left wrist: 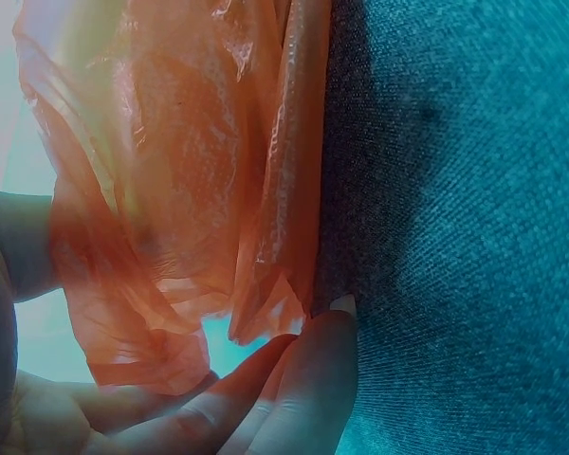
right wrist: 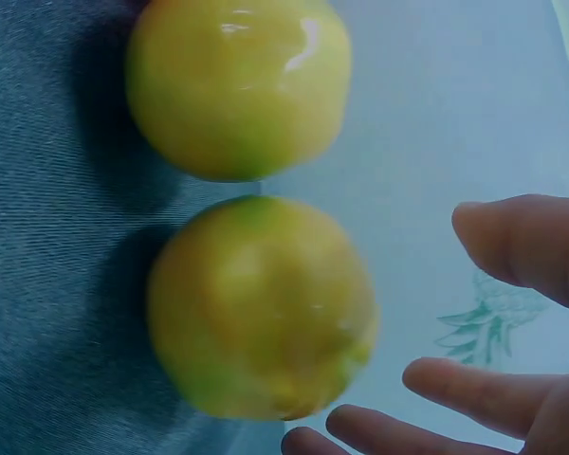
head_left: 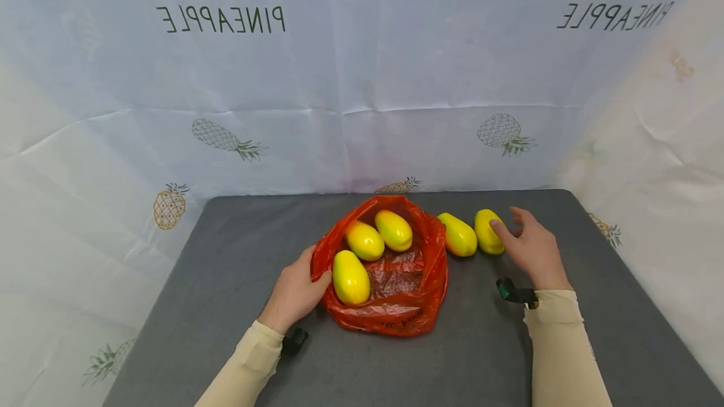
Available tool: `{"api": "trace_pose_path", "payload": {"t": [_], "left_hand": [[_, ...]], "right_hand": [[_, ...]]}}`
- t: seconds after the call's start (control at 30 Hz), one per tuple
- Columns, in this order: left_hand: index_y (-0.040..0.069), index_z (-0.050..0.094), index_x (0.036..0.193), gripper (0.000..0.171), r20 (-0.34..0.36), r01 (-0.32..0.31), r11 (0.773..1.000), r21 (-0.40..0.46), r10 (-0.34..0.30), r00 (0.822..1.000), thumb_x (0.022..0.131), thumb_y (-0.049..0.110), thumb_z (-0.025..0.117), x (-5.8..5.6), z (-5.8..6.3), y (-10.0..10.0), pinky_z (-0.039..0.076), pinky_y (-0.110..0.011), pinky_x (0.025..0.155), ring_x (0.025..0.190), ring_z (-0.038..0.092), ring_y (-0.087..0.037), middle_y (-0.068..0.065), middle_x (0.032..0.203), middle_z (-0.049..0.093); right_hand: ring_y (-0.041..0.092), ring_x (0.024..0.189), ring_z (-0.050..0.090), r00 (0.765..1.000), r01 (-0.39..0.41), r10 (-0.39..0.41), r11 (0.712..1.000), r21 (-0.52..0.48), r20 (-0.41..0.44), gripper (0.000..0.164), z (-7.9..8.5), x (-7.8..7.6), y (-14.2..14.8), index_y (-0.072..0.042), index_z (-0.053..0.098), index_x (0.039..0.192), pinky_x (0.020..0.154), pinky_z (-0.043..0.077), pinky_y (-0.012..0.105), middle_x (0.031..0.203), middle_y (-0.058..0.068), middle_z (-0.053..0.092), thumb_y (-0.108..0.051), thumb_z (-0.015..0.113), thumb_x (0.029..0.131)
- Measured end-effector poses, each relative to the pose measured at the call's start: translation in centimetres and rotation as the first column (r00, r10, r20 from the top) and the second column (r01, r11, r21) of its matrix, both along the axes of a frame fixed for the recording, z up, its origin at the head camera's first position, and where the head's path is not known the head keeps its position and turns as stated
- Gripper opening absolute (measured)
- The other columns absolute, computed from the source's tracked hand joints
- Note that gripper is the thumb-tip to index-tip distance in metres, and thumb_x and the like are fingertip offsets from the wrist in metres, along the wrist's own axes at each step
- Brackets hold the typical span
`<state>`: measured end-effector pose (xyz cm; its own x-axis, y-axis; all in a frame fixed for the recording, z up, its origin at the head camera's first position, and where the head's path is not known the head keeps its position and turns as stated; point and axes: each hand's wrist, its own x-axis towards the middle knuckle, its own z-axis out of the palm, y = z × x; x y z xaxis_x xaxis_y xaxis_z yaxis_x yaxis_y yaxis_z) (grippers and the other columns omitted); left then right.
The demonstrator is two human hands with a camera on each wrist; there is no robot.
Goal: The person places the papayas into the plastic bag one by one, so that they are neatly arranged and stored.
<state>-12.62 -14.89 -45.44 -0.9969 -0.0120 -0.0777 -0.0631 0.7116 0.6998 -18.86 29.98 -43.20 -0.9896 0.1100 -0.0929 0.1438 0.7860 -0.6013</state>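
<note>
A red plastic bag [head_left: 390, 322] lies with its mouth wide on the grey table. My left hand [head_left: 296, 291] holds the bag's left rim between thumb and fingers, the thumb on the inner side. Inside the bag are three glossy yellow mangoes, the nearest mango [head_left: 351, 278] close to that thumb. Right of the bag, one mango [head_left: 459, 235] lies against its edge, and another mango [head_left: 485, 231] sits just beyond. My right hand [head_left: 534, 253] is beside this outer mango, thumb and fingers spread. The right wrist view shows a gap between the fingers and the mango [right wrist: 266, 313].
The grey table [head_left: 237, 250] reaches back to a hanging white cloth [head_left: 351, 68] printed with pineapples. More of the cloth hangs along the left and right sides. A dark strap device [head_left: 516, 292] is on the right wrist, and another [head_left: 294, 340] on the left.
</note>
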Motion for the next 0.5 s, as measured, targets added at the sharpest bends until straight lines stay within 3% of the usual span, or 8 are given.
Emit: {"api": "trace_pose_path", "payload": {"t": [0.27,0.5], "left_hand": [[0.008,0.049,0.159,0.065,-0.008,0.005,1.000,0.002,-0.005,1.000,0.101,0.028,0.071,0.0,-0.1,-0.1,0.064,-0.045,0.089,0.094,0.069,-0.023,-0.013,0.137,0.073],[0.008,0.047,0.160,0.067,-0.002,0.009,1.000,0.003,-0.009,1.000,0.101,0.030,0.070,-0.1,0.0,-0.1,0.064,-0.047,0.092,0.097,0.070,-0.024,-0.013,0.141,0.072]], "right_hand": [[0.058,0.145,0.045,0.997,0.020,-0.018,1.000,-0.018,0.079,0.103,-1.2,-0.7,0.0,0.002,0.017,0.171,0.109,0.048,0.071,0.164,0.041,0.036,-0.073,0.043,0.105],[0.060,0.144,0.044,0.996,0.028,-0.029,1.000,0.010,0.084,0.103,-1.5,-0.9,-0.6,0.005,0.022,0.168,0.114,0.044,0.073,0.164,0.040,0.037,-0.072,0.045,0.105]]}}
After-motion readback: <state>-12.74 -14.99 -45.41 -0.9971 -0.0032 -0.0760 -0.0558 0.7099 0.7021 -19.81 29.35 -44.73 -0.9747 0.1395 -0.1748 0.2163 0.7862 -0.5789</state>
